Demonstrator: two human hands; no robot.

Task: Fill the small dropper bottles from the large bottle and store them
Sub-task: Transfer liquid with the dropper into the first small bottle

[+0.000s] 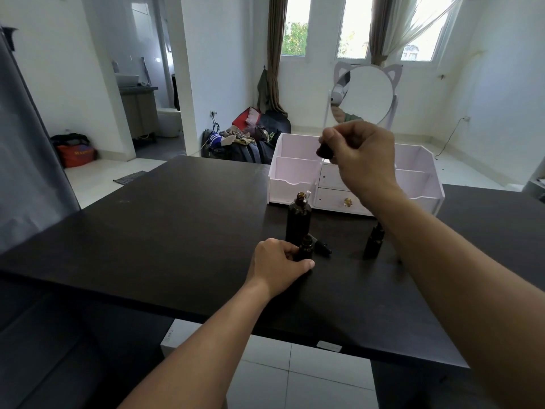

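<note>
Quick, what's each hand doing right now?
Left hand: grips a small dropper bottle on the table.
Right hand: pinches a dropper above the large bottle.

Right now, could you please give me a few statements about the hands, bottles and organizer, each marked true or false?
1. The large bottle stands open on the table. True.
2. The right hand rests flat on the table. False: it is raised, pinching a dropper.
3. The left hand holds a small bottle. True.
4. The white organizer holds several small bottles. False: none shows in its visible compartments.
</note>
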